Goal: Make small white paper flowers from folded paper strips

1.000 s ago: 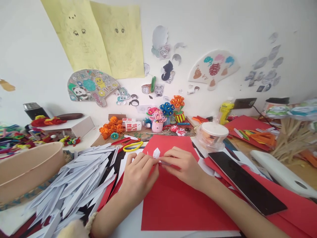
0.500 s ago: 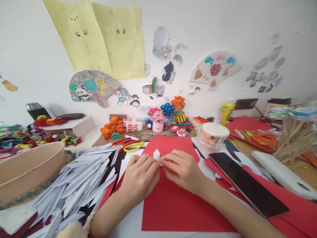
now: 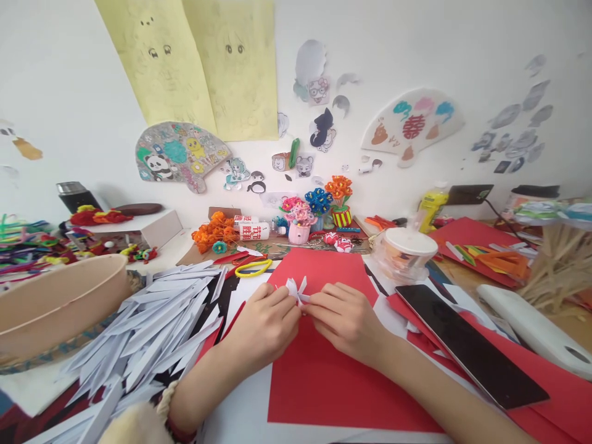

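Note:
Both of my hands meet over a large red paper sheet (image 3: 319, 370). Between their fingertips is a small white folded paper piece (image 3: 296, 288), its pointed petal-like flaps fanning out upward. My left hand (image 3: 271, 320) is closed, pinching it from the left side. From the right, my right hand (image 3: 346, 314) pinches one flap between thumb and fingers. The lower part of the folded paper is hidden behind the fingers. Many folded white paper strips (image 3: 152, 327) lie heaped to the left of my left hand.
A beige basin (image 3: 60, 302) stands at far left. Yellow-handled scissors (image 3: 253, 267) lie behind my hands. To the right are a black phone (image 3: 472, 345), a white-lidded tub (image 3: 409, 246) and a white oblong device (image 3: 531, 327). Small flower pots (image 3: 300, 232) line the wall.
The folded paper's flaps have turned and spread, with one now sticking out toward the upper right. My hands stay pinched on it. The whole view has shifted slightly.

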Demonstrator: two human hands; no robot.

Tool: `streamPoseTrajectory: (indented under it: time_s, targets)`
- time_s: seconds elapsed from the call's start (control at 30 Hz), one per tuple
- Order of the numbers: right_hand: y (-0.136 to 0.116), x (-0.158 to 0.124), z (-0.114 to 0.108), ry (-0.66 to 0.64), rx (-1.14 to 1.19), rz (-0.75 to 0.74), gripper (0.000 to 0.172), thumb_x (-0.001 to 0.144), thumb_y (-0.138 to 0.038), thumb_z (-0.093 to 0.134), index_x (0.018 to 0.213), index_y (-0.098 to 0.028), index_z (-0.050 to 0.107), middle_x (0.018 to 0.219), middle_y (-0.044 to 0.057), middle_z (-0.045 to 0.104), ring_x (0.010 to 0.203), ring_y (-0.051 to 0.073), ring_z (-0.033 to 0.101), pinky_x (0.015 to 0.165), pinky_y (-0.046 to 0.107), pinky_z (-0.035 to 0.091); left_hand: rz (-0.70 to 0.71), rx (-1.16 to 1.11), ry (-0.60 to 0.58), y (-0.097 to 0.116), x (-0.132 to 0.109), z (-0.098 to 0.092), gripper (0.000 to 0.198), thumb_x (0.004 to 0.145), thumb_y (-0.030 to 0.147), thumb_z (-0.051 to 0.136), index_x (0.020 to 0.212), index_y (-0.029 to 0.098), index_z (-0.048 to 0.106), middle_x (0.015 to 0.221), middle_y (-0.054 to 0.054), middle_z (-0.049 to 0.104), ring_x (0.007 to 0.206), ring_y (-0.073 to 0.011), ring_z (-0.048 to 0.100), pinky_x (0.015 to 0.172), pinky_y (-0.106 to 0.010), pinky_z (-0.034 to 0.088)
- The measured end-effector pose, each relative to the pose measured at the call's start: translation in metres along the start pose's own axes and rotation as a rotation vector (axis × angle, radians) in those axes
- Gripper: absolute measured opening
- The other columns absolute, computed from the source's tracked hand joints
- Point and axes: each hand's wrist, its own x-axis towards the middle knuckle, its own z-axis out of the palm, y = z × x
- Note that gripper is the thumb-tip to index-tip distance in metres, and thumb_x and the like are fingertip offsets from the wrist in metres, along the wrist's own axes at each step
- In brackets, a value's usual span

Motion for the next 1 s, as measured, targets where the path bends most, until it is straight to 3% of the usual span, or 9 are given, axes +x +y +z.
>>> streamPoseTrajectory:
  time_s: [0.4,0.7,0.83,1.0]
  targets:
    - [0.007,-0.005,0.005,-0.021,0.098,-0.005,0.021,0.09,-0.009,0.048,0.084,-0.015,0.067,0.079,0.006,0.068,0.066,0.015,0.05,0.059,0.029,0.036,0.08,0.013,-0.047,-0.007,-0.007,0.009,0.028,0.09,0.008,0.045,0.063,0.016,0.046,0.068,-0.001,0.054,0.064,-0.0132,0.043,0.059,-0.032,0.022]
    - [0.008,-0.007,0.01,0.043,0.24,0.094,0.02,0.087,-0.006,0.051,0.087,-0.018,0.067,0.083,0.004,0.07,0.068,0.016,0.049,0.061,0.029,0.039,0.007,-0.065,-0.033,-0.007,-0.003,0.006,0.024,0.092,0.011,0.041,0.074,0.017,0.055,0.066,-0.001,0.056,0.066,-0.014,0.045,0.061,-0.032,0.023]
    - [0.007,-0.007,0.008,0.079,0.18,0.102,0.023,0.085,-0.002,0.049,0.083,-0.017,0.067,0.078,0.004,0.069,0.065,0.016,0.046,0.058,0.029,0.035,-0.021,-0.068,-0.023,-0.002,-0.001,0.005,0.027,0.091,0.009,0.04,0.069,0.017,0.054,0.064,0.0,0.055,0.064,-0.0137,0.044,0.06,-0.032,0.023]
    - [0.007,-0.003,0.0,-0.004,0.03,-0.024,0.025,0.086,-0.002,0.044,0.085,-0.013,0.067,0.081,0.007,0.068,0.068,0.017,0.047,0.058,0.03,0.032,-0.047,-0.069,0.006,-0.001,-0.001,0.006,0.024,0.089,0.009,0.043,0.069,0.017,0.053,0.066,0.0,0.056,0.064,-0.0135,0.044,0.06,-0.033,0.022]
